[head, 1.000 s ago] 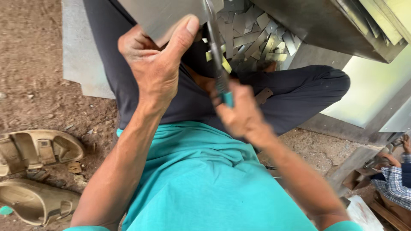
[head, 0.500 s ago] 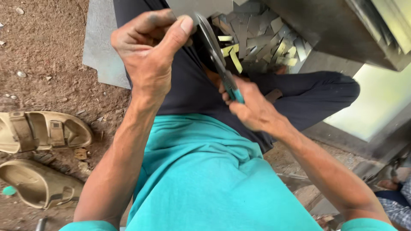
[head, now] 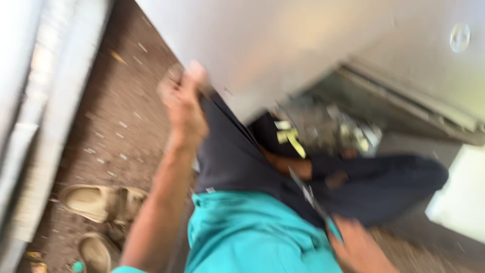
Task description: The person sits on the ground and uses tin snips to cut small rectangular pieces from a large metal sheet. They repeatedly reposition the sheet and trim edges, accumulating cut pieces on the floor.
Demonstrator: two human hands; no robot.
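metal sheet [head: 283, 45], pale grey, blurred, edge clamped in left hand [head: 183, 101] fingers.

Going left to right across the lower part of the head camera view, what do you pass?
Tan sandals on the dirt → left forearm → teal shirt → snips → right hand → dark trouser leg.
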